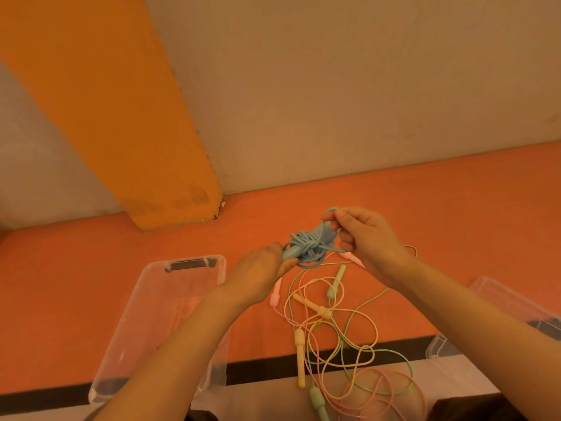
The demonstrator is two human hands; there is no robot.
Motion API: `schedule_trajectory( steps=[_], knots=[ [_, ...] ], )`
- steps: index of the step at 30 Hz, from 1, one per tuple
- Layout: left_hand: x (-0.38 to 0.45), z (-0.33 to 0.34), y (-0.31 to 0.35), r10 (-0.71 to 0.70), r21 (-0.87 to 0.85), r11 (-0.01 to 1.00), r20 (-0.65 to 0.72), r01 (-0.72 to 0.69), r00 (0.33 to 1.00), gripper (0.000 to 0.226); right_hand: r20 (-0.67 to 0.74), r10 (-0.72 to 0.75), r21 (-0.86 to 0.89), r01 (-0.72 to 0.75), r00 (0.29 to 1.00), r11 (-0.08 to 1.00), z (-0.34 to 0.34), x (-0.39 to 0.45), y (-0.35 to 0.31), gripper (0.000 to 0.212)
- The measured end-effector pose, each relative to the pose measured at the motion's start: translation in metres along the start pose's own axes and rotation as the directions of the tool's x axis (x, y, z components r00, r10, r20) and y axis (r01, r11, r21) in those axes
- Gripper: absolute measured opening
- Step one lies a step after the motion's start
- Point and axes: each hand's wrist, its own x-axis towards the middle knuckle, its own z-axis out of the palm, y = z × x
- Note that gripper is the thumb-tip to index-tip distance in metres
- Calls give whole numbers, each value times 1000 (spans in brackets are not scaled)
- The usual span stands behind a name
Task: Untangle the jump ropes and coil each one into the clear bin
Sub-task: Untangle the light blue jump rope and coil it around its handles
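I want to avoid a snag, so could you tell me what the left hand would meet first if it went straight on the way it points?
Probably the right hand, past the blue rope bundle that the left hand already holds; depth is unclear.

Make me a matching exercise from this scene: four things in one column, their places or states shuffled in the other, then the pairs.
1. blue jump rope
2. clear bin
3. yellow handle
4. right hand

a. lying on the orange surface among loose ropes
b. wound in a bundle, held up by both hands
c. pinching a blue loop
d. under the left forearm

Pairs: 1-b, 2-d, 3-a, 4-c
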Motion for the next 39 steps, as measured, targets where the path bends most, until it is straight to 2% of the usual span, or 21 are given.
schedule_trajectory(
  steps=[10, 15, 17, 19, 20, 21, 25, 27, 29, 33, 39],
  knots=[
    [-2, 6, 0, 55, -49, 997, 29, -54, 998, 35, -198, -36, -289, -24, 980, 957, -1, -2, 7, 33],
    [-1, 6, 0, 56, -80, 995, 8, -55, 998, 34, -264, -26, -339, -67, 964, 938, -5, 2, 12, 33],
    [0, 3, -1, 50, -112, 992, -11, -51, 999, 34, -275, 102, -217, -165, 956, 962, -7, 4, 14, 32],
    [1, 2, -1, 51, -105, 993, -14, -53, 999, 34, -177, 294, 62, -287, 939, 956, -6, 2, 14, 28],
    [1, 2, -2, 52, -99, 994, -12, -53, 999, 34, -126, 332, 153, -312, 935, 938, -5, 1, 13, 27],
    [0, 2, -2, 53, -95, 994, -9, -54, 999, 35, -109, 332, 167, -312, 937, 935, -4, 1, 13, 25],
    [-3, 4, -4, 49, -20, 999, 2, -49, 999, 36, -147, 235, 19, -235, 961, 972, 1, 1, 14, 23],
    [-4, 7, -6, 39, 38, 998, 15, -40, 999, 38, -120, 213, -67, -222, 970, 973, 3, 1, 18, 25],
    [-5, 9, -8, 23, 23, 999, 28, -23, 999, 41, -99, 206, -133, -218, 973, 967, 5, 0, 22, 28],
    [-7, 9, -11, 74, -80, 994, 73, -68, 995, 66, -114, 201, -109, -214, 973, 971, 1, 3, 23, 26],
    [-3, 15, -13, 121, -160, 981, 90, -105, 989, 63, -102, 219, -83, -228, 970, 970, 2, 1, 25, 27]
  ],
)
